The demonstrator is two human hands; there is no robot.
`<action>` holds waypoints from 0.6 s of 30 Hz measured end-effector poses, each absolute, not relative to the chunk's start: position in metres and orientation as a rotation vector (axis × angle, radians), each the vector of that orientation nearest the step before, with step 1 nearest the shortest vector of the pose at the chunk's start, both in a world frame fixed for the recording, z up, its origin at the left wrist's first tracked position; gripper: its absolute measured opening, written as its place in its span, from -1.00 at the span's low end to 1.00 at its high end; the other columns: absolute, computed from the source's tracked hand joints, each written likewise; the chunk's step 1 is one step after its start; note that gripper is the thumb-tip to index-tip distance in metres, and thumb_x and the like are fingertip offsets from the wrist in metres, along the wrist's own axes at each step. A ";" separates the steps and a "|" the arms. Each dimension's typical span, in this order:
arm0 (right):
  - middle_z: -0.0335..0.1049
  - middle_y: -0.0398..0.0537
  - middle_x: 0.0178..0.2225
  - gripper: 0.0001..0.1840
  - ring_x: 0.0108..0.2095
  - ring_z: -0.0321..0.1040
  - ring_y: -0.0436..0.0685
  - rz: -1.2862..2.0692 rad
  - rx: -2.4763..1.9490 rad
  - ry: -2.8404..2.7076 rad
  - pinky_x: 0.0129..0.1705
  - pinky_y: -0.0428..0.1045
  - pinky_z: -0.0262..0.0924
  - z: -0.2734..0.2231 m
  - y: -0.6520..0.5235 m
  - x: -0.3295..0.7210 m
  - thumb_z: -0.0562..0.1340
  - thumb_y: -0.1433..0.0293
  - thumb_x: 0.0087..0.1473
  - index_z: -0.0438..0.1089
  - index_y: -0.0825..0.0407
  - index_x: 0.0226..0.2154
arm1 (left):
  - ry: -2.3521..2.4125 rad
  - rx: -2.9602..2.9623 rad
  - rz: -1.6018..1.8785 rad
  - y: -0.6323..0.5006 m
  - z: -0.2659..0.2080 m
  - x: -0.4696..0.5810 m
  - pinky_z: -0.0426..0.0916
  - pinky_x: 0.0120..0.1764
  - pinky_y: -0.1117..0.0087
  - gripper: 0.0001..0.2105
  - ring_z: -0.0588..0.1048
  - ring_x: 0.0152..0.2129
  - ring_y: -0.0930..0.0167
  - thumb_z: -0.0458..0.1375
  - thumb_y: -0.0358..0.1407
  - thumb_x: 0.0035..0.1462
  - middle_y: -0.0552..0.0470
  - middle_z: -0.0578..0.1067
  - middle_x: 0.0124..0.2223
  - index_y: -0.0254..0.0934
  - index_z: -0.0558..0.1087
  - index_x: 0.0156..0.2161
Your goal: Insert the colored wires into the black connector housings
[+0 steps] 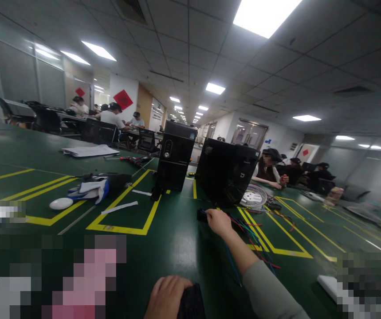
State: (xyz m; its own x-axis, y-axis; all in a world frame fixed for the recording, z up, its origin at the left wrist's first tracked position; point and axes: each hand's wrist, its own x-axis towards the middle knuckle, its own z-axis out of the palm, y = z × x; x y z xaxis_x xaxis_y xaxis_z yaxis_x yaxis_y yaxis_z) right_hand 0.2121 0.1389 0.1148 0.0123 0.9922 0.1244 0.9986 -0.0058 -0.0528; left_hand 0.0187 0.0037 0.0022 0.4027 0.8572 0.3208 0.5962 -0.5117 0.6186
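My right hand [219, 222] reaches forward over the green table [177, 248] and grips a black connector [202, 215] at the end of a bundle of coloured wires [253, 241]. It is close to the open black computer case [227, 171]. My left hand [165, 296] rests at the bottom edge of the view on a dark object [192, 302] that is only partly visible.
A second black computer tower [174, 156] stands left of the open case. A white fan grille [254, 196], a white and blue glove [91, 189], a white oval object [61, 203], papers [89, 151] and tools lie on the table. Several people sit at tables behind.
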 end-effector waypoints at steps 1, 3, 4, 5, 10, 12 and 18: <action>0.41 -0.01 -0.06 -0.74 -0.12 0.40 0.16 -0.093 -2.159 -2.127 -0.09 0.17 0.32 0.114 0.141 0.212 0.18 0.29 0.25 0.38 0.04 -0.06 | 1.236 2.253 0.861 0.005 0.001 0.018 0.30 -0.13 0.24 -0.79 0.52 -0.23 0.22 0.23 -0.36 0.02 0.05 0.57 -0.21 -0.13 0.46 -0.18; 0.40 0.00 -0.05 -0.74 -0.12 0.40 0.16 -0.123 -2.193 -2.135 -0.09 0.17 0.32 0.112 0.144 0.211 0.18 0.29 0.25 0.37 0.04 -0.04 | 1.175 2.245 0.831 0.006 0.001 0.017 0.29 -0.12 0.22 -0.75 0.51 -0.20 0.19 0.27 -0.28 0.00 0.02 0.56 -0.18 -0.13 0.45 -0.15; 0.40 0.00 -0.04 -0.73 -0.12 0.40 0.16 -0.136 -2.206 -2.140 -0.09 0.17 0.32 0.111 0.145 0.211 0.18 0.29 0.25 0.37 0.04 -0.04 | 1.144 2.240 0.813 0.007 0.001 0.016 0.29 -0.11 0.21 -0.72 0.50 -0.19 0.19 0.27 -0.26 -0.01 0.02 0.56 -0.16 -0.13 0.44 -0.14; 0.40 0.00 -0.04 -0.73 -0.11 0.40 0.16 -0.148 -2.218 -2.147 -0.09 0.17 0.32 0.110 0.147 0.211 0.18 0.29 0.25 0.36 0.04 -0.03 | 1.128 2.236 0.799 0.007 0.000 0.016 0.28 -0.10 0.22 -0.72 0.50 -0.18 0.19 0.27 -0.25 0.00 0.02 0.55 -0.15 -0.12 0.44 -0.13; 0.41 -0.01 -0.06 -0.73 -0.13 0.41 0.16 -0.199 -2.261 -2.188 -0.10 0.16 0.33 0.108 0.152 0.208 0.18 0.28 0.25 0.37 0.04 -0.04 | 1.215 2.227 0.837 0.006 -0.005 0.020 0.26 -0.09 0.24 -0.76 0.49 -0.20 0.21 0.27 -0.27 -0.01 0.03 0.56 -0.18 -0.13 0.44 -0.17; 0.41 -0.01 -0.06 -0.73 -0.13 0.41 0.15 -0.219 -2.269 -2.207 -0.10 0.16 0.32 0.107 0.153 0.207 0.18 0.28 0.25 0.37 0.04 -0.05 | 1.223 2.221 0.844 0.004 -0.004 0.022 0.26 -0.08 0.23 -0.77 0.49 -0.20 0.21 0.26 -0.25 0.01 0.02 0.56 -0.18 -0.14 0.44 -0.18; 0.40 0.00 -0.05 -0.73 -0.11 0.40 0.17 -0.254 -2.293 -2.248 -0.07 0.19 0.31 0.107 0.154 0.204 0.19 0.29 0.24 0.37 0.05 -0.04 | 1.237 2.215 0.787 0.003 0.005 0.020 0.24 -0.06 0.21 -0.78 0.49 -0.18 0.20 0.24 -0.27 0.03 0.01 0.55 -0.17 -0.15 0.45 -0.17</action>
State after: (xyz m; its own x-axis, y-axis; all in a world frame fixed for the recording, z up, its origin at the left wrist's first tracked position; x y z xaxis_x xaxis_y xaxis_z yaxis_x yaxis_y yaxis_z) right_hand 0.2036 0.1537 0.1069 0.0149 0.9983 0.0568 0.9858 -0.0242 0.1660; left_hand 0.0205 0.0026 0.0054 0.4259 0.8700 0.2486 0.5932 -0.4759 0.6493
